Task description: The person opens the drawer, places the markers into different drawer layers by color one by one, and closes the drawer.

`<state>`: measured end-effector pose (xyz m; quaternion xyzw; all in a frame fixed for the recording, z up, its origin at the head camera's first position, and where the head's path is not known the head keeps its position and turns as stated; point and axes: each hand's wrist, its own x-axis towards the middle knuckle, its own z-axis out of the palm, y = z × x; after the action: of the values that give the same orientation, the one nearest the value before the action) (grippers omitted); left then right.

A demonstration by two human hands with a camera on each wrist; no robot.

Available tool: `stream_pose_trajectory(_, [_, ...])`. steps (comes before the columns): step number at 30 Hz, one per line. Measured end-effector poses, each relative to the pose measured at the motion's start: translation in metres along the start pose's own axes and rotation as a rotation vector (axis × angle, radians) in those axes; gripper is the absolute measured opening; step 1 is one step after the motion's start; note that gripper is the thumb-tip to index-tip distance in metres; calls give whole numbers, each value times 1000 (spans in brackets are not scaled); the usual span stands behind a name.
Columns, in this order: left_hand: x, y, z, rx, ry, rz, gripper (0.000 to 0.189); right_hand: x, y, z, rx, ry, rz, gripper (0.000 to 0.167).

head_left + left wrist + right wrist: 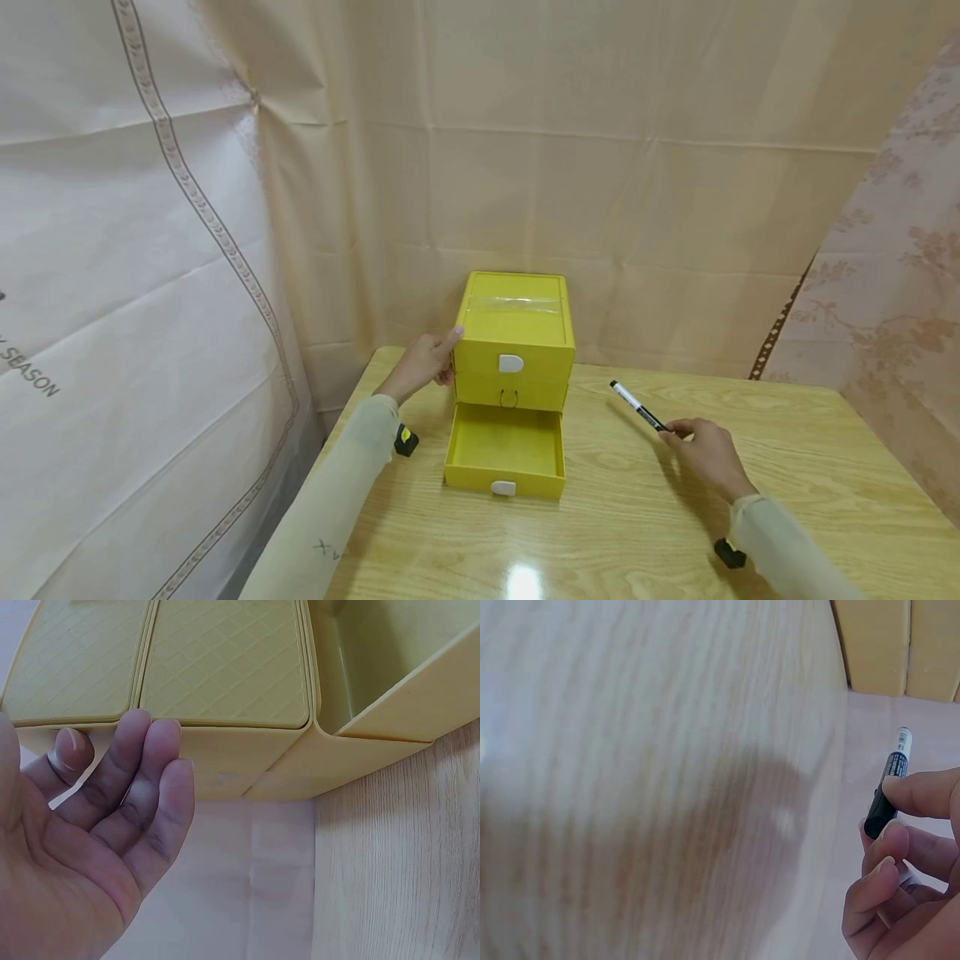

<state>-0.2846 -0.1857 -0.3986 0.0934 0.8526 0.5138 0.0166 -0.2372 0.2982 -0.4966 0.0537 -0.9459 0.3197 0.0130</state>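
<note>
A yellow drawer box [517, 325] stands near the table's back edge, with clear tape across its top. Its bottom drawer [468, 477] is pulled out and nothing lies in it; the drawers above are closed. At the box's left side my left hand [423, 364] has its thumb by the top front edge. In the left wrist view that hand's fingers [176, 795] are gently bent along the box's side, gripping nothing. Off to the right, above the table, my right hand [705, 454] pinches a black-and-white marker pen [636, 402] near one end between thumb and fingers.
The light wooden table [622, 517] extends on both sides of the box. A beige cloth [600, 183] hangs right behind it, and a white cloth [150, 333] hangs on the left. A thin dark looped cord [509, 398] shows on the box's middle drawer.
</note>
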Motion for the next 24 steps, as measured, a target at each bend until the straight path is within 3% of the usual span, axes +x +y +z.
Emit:
stream_pose_trajectory(10, [-3,3,0,-20,5,9,82,-13,-5,1,7,31,-27,34])
stream_pose_trajectory(24, [0,-1,1,-31,4,0,83,-25,-9,3,4,1,-14,36])
